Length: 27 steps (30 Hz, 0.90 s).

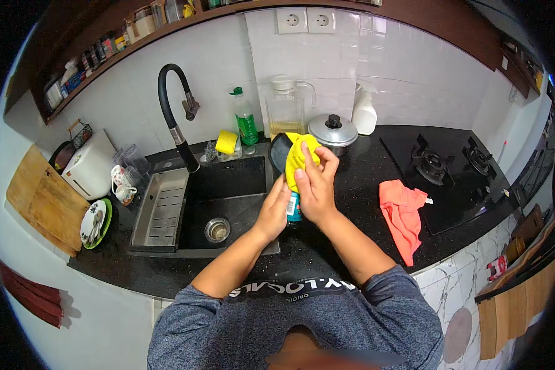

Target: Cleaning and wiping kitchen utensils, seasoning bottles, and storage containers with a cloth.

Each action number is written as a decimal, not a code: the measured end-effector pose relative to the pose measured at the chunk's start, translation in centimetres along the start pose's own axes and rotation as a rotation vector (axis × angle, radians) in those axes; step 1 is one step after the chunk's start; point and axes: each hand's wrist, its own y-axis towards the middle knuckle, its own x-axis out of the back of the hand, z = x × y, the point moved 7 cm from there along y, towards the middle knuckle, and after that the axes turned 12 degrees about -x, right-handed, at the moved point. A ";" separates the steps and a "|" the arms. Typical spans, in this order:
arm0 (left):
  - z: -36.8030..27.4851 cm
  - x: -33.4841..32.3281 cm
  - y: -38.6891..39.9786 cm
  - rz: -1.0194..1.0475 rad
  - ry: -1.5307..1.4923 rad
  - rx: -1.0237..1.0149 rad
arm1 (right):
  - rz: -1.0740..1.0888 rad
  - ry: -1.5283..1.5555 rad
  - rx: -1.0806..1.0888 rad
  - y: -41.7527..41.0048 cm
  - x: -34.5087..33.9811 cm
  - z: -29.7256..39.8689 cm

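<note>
My right hand [315, 189] presses a yellow cloth [300, 162] with its thumb and fingers, over the upper part of a small teal container [293, 208] that bears a label. On the other side, my left hand [276, 208] holds the container and touches the cloth's lower edge. Directly behind the cloth is a dark rounded object [280, 150], partly hidden; I cannot tell what it is. An orange-pink cloth [400, 208] lies crumpled on the black countertop [360, 185] to the right, partly over the edge of the hob.
Left of my hands are a black sink [226, 180] with a black faucet [166, 101]. Behind stand a green dish soap bottle [246, 120], a pitcher [284, 108], a lidded pot [333, 132] and a white spray bottle [365, 111]. A gas hob [448, 185] is at right.
</note>
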 end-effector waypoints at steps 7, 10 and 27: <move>-0.1 0.7 0.4 0.051 0.028 -0.023 | -0.024 -0.049 0.014 -0.4 -0.5 0.1; 0.8 1.1 1.1 0.007 -0.071 0.008 | -0.030 0.028 -0.002 -0.8 -0.4 -0.1; 0.6 3.8 1.2 -0.074 -0.291 0.048 | -0.034 0.572 -0.446 2.1 1.9 -4.5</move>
